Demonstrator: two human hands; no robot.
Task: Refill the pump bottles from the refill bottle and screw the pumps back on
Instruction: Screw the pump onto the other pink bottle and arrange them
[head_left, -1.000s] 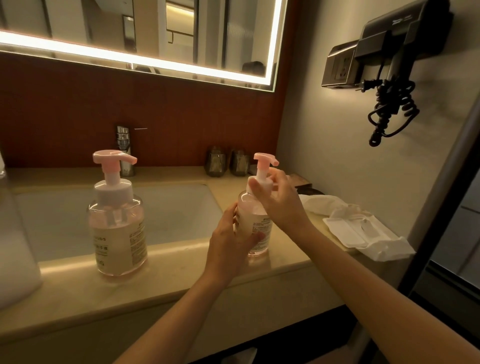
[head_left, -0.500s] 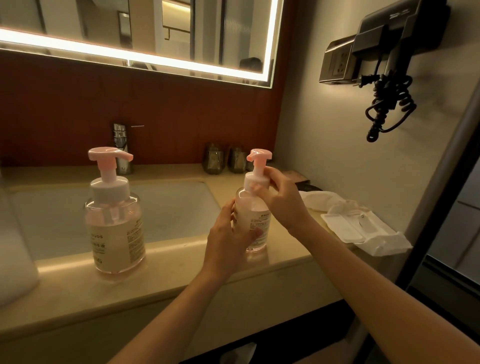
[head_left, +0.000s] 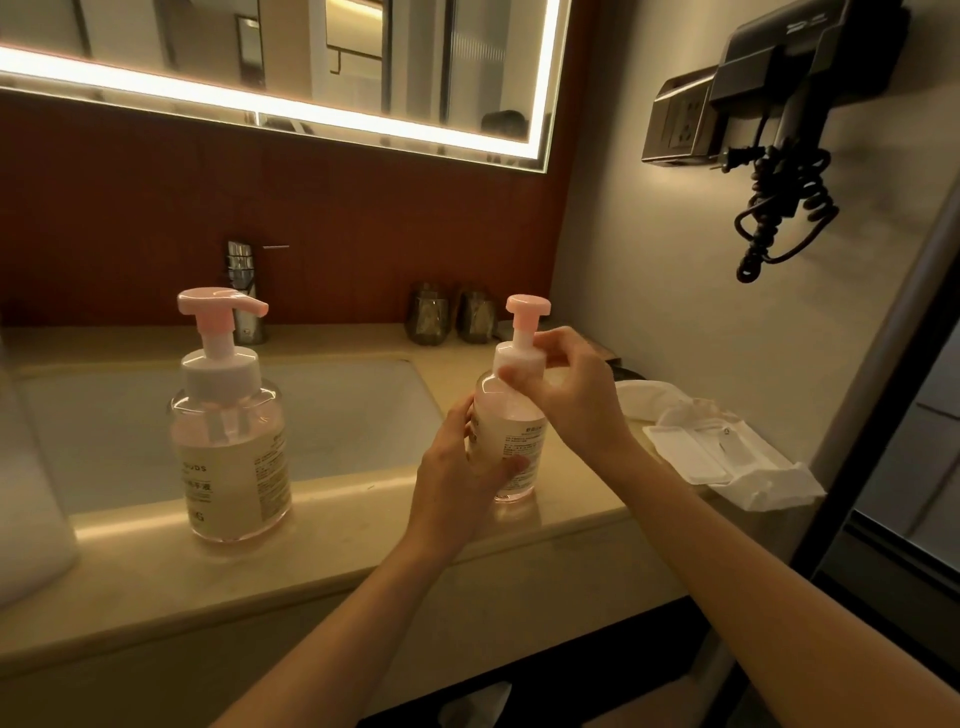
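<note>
Your left hand (head_left: 457, 488) curled round the small bottle (head_left: 511, 434), your right hand (head_left: 571, 405) pinching its pump collar (head_left: 514, 353), both forearms extended forward.

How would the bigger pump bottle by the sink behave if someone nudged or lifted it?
Probably heavy: the bigger pump bottle looks nearly full. Its wide base should resist tipping, though a push at the tall pink pump head might topple it.

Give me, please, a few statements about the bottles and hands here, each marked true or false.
1. The left hand grips the smaller pump bottle by its body. True.
2. The right hand lies flat on the counter. False: its fingers are round the smaller pump bottle's pump collar.
3. The larger pump bottle has no pump. False: a pink pump is fitted on it.
4. White packaging lies on the counter right of the smaller pump bottle. True.
</note>
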